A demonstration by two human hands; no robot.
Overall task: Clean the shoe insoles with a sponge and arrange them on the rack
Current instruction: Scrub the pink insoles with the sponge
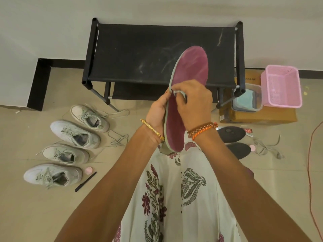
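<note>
Fingers of the right hand [192, 100] curl over a pale grey-white sponge or cloth [180, 93], pressing it against the magenta insole [189, 67] near its middle. Beneath, the left hand [157, 112] grips the insole's grey edge, holding it tilted with the toe end raised over the rack. A gold bangle [153, 130] circles the left wrist, orange and brown bracelets [202, 129] the right. Behind the insole stands the black fabric shoe rack [139, 55] against the wall, its top shelf dusty. On the floor [26, 206] left of the rack lie four pale sneakers [75, 135] in a row, laces loose. Right of the hands lie two dark insoles [230, 134], and by the rack's right corner a cardboard box [262, 116] carries a clear container [248, 98] and a pink mesh basket [281, 84].
</note>
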